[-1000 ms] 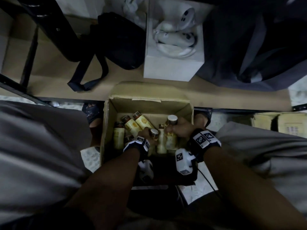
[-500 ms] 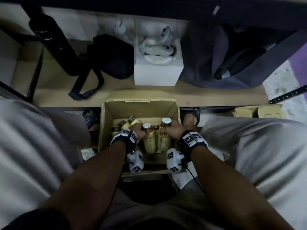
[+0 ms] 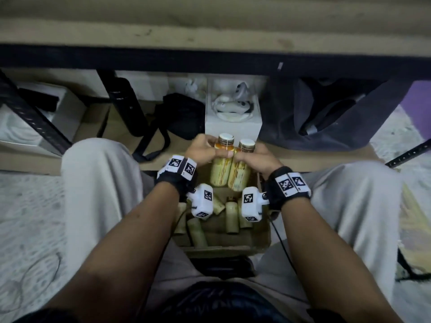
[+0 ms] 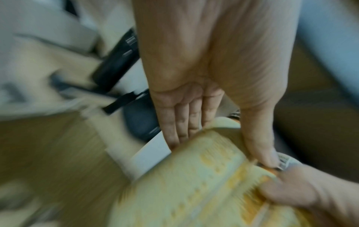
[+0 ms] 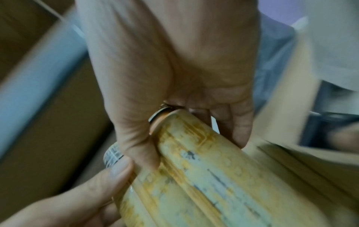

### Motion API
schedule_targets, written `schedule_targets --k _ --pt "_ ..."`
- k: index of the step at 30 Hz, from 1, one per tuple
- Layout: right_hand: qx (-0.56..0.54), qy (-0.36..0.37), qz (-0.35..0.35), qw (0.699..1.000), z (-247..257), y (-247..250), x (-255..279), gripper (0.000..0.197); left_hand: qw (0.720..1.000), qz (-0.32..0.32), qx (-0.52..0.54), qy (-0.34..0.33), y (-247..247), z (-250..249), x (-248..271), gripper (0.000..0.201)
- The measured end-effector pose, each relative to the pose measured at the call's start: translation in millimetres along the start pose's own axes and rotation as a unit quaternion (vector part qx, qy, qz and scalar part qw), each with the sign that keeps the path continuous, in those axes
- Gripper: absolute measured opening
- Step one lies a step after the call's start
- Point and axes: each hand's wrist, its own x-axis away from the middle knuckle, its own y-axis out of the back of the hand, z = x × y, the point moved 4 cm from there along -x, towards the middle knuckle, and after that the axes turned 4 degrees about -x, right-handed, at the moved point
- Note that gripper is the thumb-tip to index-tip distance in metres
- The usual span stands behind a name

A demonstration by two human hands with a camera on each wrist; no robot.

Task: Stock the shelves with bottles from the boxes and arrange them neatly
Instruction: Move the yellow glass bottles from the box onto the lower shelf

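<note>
Two yellow-labelled bottles with pale caps are lifted side by side above the open cardboard box (image 3: 224, 249). My left hand (image 3: 205, 150) grips the left bottle (image 3: 221, 169) near its neck; the blurred left wrist view shows that bottle (image 4: 196, 176) held between fingers and thumb. My right hand (image 3: 254, 157) grips the right bottle (image 3: 240, 176), seen close up in the right wrist view as a yellow bottle (image 5: 204, 169). Several more bottles (image 3: 231, 215) lie in the box below the wrists. A wooden shelf board (image 3: 210, 24) with a dark front rail runs across the top.
On the low shelf behind stand a white box (image 3: 233, 117) holding white controllers, a black pouch (image 3: 184, 115) with a strap, a dark bag (image 3: 326, 113) and a black cylinder (image 3: 126, 106). My knees (image 3: 100, 183) flank the box. A metal upright (image 3: 35, 117) stands at left.
Both hands have risen out of the box, each with a bottle, and come together. My head has tilted up, so the upper shelf board has come into view.
</note>
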Motion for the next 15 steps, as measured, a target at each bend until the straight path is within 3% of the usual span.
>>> schedule_targets --k 7,15 --pt "-0.056 0.144 0.006 0.988 87.5 38.3 37.1 0.03 0.991 0.063 -0.015 -0.115 44.9 -115.6 28.5 0.032" --pt "-0.089 0.294 -0.065 0.949 188.5 93.4 73.6 0.016 0.972 0.037 0.007 -0.233 70.4 -247.2 51.0 0.04"
